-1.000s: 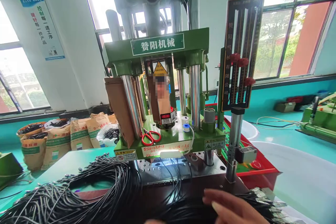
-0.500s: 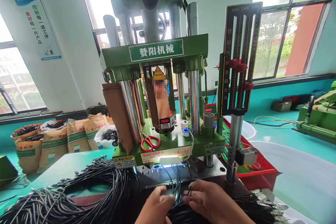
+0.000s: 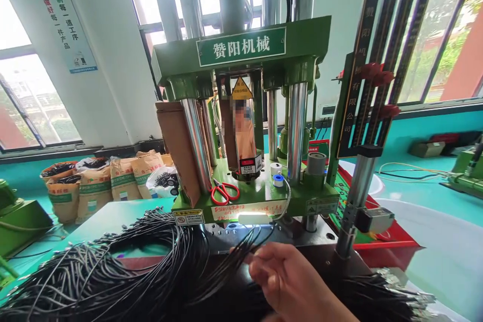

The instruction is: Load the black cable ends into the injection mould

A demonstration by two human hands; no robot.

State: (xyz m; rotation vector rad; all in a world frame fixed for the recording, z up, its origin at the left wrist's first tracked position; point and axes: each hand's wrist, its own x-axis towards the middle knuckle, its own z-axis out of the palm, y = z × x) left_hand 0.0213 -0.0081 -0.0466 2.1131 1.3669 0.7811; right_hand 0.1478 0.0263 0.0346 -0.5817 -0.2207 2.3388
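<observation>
Head view: the right hand (image 3: pixel 281 272) grips a bunch of black cables (image 3: pixel 238 252) trailing down to its left.

Lettered in large white characters on a dark-green rectangular plate (image 3: pixel 242 47), across the top front of the green steel press (image 3: pixel 317 35): 赞阳机械. Running down the left edge of a tall black slotted panel (image 3: pixel 358 70), near right: 赞阳机械有限公司. Printed in two vertical columns on a pale-blue rectangular poster (image 3: pixel 60 20), far left: 控制每一道工序, starting in green, and 做好每一件产品, starting in red. Stamped in red on brown paper sacks (image 3: pixel 123 176), far left: partly legible, including 一通. Partly legible too, with 品 showing, on a yellow triangular sign (image 3: pixel 241 89) at the press's centre. Marked with a prohibition circle under a yellow band: a white rectangular warning label (image 3: pixel 188 217), lower left on the press. Handwritten in red on a long white strip (image 3: pixel 222 211) beside it: too blurred to read.
</observation>
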